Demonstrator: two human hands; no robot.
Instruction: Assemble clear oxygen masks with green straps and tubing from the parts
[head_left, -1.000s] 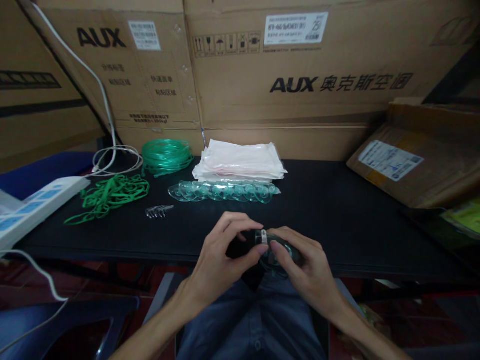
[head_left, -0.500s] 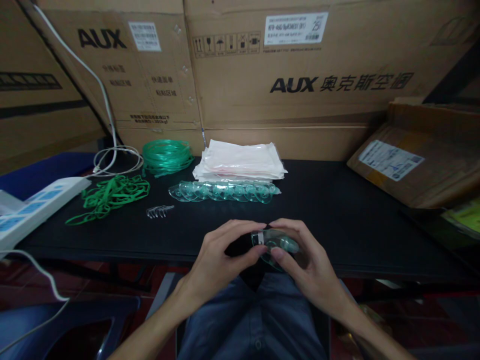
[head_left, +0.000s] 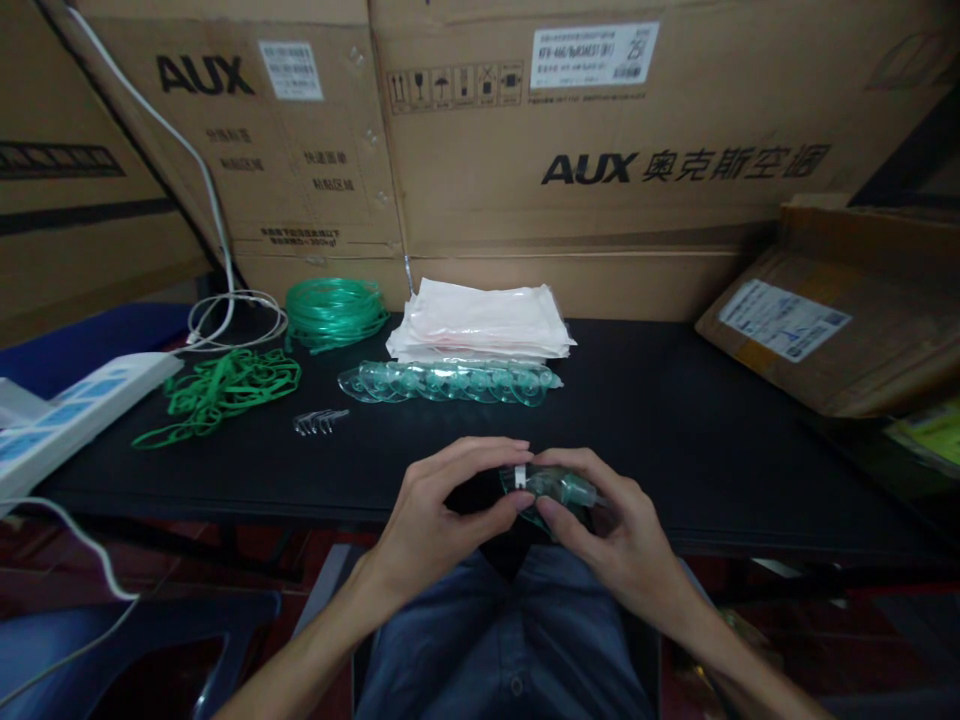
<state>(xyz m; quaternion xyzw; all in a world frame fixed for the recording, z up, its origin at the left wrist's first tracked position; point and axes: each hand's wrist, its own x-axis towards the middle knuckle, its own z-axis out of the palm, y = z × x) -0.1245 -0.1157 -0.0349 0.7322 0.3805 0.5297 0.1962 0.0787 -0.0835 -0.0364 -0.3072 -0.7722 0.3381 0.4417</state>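
Note:
A clear green oxygen mask (head_left: 556,486) is held between my two hands, just above the table's front edge. My left hand (head_left: 457,495) pinches its left end between thumb and fingers, at a small silvery metal strip (head_left: 520,476) that looks like a nose clip. Around the right part of the mask, my right hand (head_left: 607,505) is closed, with the thumb on the near side and fingers on the far side. Beyond them lies a row of overlapping oxygen masks (head_left: 450,383). Several small metal strips (head_left: 321,422) lie to its left.
Behind the mask row is a stack of white packets (head_left: 480,320). Coiled green tubing (head_left: 335,313) and tangled green elastic straps (head_left: 225,390) lie left. A white power strip (head_left: 82,410) occupies the left edge. A cardboard box (head_left: 847,310) stands right; larger AUX cartons (head_left: 480,200) form the back.
The mask has turned slightly between my hands, and its metal strip now faces up more plainly. My right fingers have shifted a little toward the left. Other things stay put.

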